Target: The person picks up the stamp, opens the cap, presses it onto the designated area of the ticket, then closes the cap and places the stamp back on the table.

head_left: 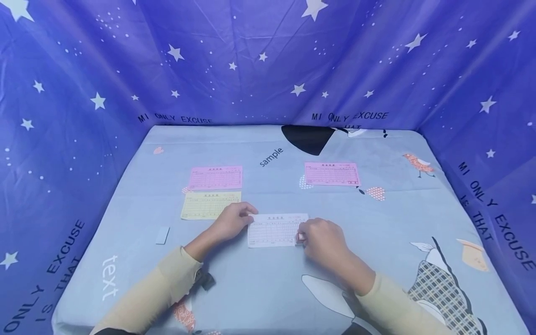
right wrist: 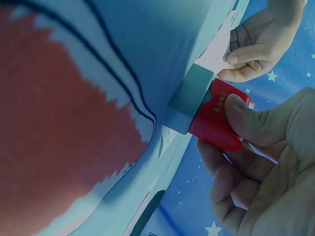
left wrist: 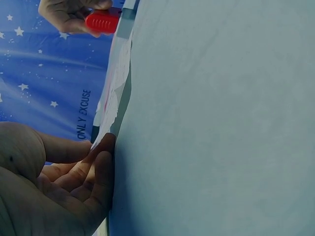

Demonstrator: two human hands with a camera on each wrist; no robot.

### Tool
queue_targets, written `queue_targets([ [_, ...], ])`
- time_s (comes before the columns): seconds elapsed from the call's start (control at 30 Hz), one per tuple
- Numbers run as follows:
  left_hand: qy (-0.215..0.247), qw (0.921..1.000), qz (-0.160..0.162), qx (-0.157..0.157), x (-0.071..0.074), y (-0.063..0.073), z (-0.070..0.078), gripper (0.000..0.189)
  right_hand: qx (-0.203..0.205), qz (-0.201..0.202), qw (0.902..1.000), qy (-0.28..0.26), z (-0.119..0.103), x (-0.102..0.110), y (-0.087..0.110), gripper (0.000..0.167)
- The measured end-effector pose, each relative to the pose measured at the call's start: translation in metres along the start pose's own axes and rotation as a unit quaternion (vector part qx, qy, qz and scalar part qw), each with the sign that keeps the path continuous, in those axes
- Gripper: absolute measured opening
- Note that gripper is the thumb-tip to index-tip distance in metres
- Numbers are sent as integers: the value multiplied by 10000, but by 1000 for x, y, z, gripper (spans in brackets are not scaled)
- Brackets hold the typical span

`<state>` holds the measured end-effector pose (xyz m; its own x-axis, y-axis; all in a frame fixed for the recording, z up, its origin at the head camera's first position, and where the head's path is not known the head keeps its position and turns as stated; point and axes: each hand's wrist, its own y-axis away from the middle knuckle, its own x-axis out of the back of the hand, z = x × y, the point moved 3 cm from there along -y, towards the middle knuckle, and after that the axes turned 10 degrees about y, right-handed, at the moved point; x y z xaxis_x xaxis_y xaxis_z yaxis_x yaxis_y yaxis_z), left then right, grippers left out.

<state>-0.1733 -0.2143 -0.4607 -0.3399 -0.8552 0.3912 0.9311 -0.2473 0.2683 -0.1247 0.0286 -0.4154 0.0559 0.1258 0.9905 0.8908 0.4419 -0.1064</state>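
Observation:
A white printed form slip (head_left: 272,231) lies on the cloth between my hands. My left hand (head_left: 235,221) pinches its left edge between thumb and fingers, seen closely in the left wrist view. In my right hand (head_left: 324,237) is a red stamp (right wrist: 216,115) with a grey-blue lower part, gripped between thumb and fingers. The stamp stands over the slip's lower right corner; its underside is hidden, so I cannot tell whether it touches the paper. A yellow slip (head_left: 205,207) lies behind my left forearm, partly covered by the hand.
One pink slip (head_left: 215,178) lies above the yellow one. Another pink slip (head_left: 332,173), at the back right, bears a small boxed mark in its lower right corner. A small pale-blue flat piece (head_left: 163,235) lies at the left. Blue starry curtains (head_left: 251,60) surround the table.

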Motion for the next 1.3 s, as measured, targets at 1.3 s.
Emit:
queue_targets([
  [1.3, 93, 10000, 2, 19, 0, 0, 0, 19, -77, -112, 9999, 45, -1, 0, -3, 23],
])
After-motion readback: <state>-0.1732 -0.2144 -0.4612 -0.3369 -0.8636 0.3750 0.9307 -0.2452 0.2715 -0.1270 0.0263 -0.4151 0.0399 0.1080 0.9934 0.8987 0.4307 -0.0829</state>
